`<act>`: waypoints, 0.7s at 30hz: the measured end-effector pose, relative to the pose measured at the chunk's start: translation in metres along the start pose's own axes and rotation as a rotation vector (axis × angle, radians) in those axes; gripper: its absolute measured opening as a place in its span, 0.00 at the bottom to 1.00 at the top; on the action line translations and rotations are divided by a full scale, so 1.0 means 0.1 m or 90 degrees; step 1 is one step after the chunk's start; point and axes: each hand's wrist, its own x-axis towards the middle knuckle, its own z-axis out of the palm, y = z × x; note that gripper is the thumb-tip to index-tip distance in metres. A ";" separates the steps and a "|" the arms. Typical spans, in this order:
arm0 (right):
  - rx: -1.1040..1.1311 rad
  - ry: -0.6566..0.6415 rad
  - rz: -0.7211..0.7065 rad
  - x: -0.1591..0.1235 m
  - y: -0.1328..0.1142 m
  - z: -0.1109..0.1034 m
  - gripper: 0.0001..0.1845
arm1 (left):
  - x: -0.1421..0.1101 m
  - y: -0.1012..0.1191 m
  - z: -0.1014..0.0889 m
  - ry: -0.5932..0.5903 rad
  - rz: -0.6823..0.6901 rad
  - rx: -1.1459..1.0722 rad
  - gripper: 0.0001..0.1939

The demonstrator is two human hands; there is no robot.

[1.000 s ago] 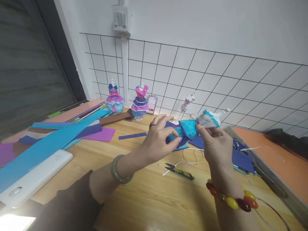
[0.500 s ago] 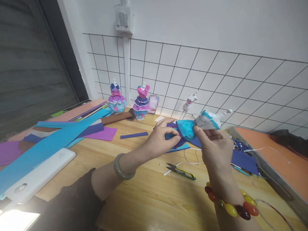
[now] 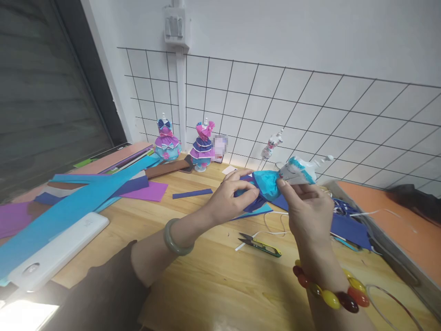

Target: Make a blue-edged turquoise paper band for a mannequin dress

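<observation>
Single view: head-worn cam. Sits above and on the near side of the thread snips (image 3: 263,246), pitched forward and down over the wooden tabletop (image 3: 213,282). Close range at the snips; wire wall grid (image 3: 254,97) beyond them is farther off, top edge sloping down rightward.

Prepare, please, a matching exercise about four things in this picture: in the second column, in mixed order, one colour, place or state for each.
Things
1. Snips
2. Bangle
3. Bead bracelet
4. Held mannequin

Descriptions
A. yellow, orange-red and brown
B. tilted, in the right hand
C. lying on the table
D. greyish green

Right pairs: 1-C, 2-D, 3-A, 4-B
</observation>
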 end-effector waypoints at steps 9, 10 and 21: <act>0.013 0.008 0.033 -0.03 0.00 0.04 0.13 | -0.01 -0.04 0.05 0.037 -0.034 -0.030 0.08; 0.007 0.008 0.030 -0.03 0.00 0.04 0.14 | -0.01 -0.04 0.05 0.036 -0.027 -0.034 0.08; 0.005 -0.002 0.001 -0.03 0.05 0.03 0.15 | 0.00 -0.06 0.06 0.042 0.009 -0.019 0.06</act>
